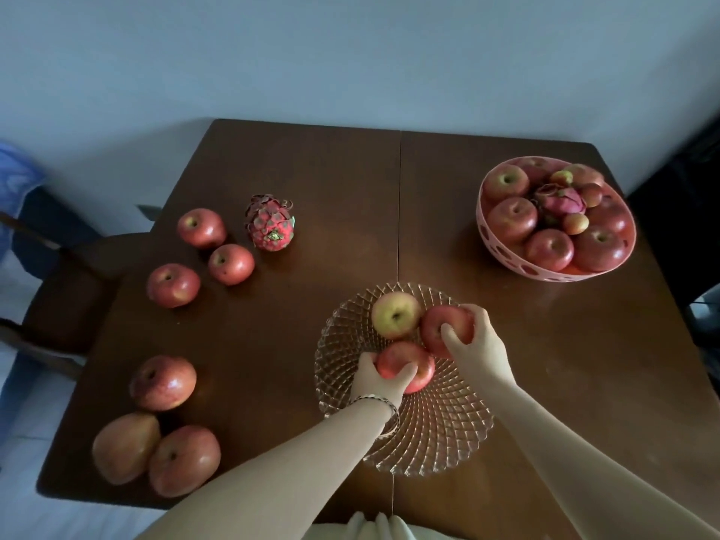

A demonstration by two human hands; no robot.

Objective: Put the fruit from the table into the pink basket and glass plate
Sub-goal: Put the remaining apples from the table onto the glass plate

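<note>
Currently, far left on the table (311,181): mango (125,447), five loose apples, then a dragon fruit (270,223) further back. Centre: glass plate (440,434) holds a yellow-green apple (395,315). Left hand (380,380), fingers clamped on a red apple (407,364), over the plate. Right hand (473,344), fingers wrapped around a second red apple (440,327), touching the yellow-green one. Back right: pink basket (502,251), heaped with apples and another dragon fruit.
</note>
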